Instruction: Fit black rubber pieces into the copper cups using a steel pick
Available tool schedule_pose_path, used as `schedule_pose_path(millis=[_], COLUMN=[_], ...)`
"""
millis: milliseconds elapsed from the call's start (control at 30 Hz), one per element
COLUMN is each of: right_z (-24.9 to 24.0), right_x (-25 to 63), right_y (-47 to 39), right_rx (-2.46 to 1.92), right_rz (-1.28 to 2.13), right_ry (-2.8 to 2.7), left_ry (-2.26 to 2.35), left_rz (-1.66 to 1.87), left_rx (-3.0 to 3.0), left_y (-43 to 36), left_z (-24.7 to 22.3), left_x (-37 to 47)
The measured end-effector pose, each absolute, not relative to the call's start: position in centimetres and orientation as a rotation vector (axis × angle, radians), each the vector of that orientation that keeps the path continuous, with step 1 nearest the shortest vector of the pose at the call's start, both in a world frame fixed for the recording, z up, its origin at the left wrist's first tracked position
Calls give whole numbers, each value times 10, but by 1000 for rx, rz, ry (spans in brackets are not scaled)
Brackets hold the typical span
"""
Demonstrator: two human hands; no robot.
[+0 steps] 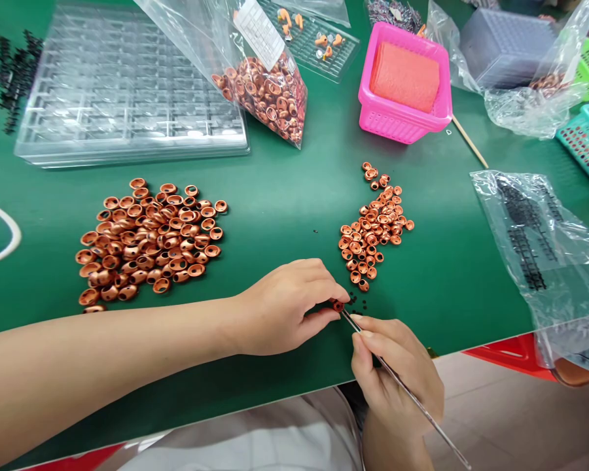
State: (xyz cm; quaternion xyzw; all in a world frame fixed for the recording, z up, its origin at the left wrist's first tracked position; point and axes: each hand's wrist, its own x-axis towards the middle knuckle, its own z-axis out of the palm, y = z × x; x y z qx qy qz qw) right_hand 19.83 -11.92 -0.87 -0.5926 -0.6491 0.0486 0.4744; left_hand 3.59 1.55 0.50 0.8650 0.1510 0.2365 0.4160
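Note:
My left hand [289, 304] comes in from the left and pinches a small copper-coloured cup-shaped piece [338, 305] between thumb and fingertips. A slim metal rod-like tool [417, 399] is gripped in my right hand [397, 373], its tip at the held piece. Whether that tip is inside the piece or only touching it, I cannot tell. Tiny black bits [358, 303] lie on the green table just beyond my fingertips. Close by is a smaller pile of copper-coloured pieces [372, 229]. Beyond my left forearm spreads a larger pile [152, 239] of similar round, hollow pieces with holes.
Clear plastic trays [132, 85] are stacked at the back left, beside black parts [14, 78]. A bag of copper-coloured pieces [269, 91] leans near them. A pink basket [405, 124] holds an orange-red block. At right lies a clear bag [540, 229] with black parts.

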Motion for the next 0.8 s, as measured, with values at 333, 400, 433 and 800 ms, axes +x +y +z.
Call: schedule_pose_path(millis=[333,400,433,800], right_z=[-10,-10,-10,-9], right_x=[197,197,197,196], right_y=[-120,-119,-119,-118], right_rx=[-1428,-1422,-1416,-1419], right_rz=[140,147,152,169], right_ry=[-1534,-1523,-1516,-1500], left_ry=[385,384,382,361], left_rz=[592,592,594,641], left_rx=[2163,2161,2159,2146], left_y=[16,16,16,15], left_z=[6,6,5,0], left_x=[36,35,35,36])
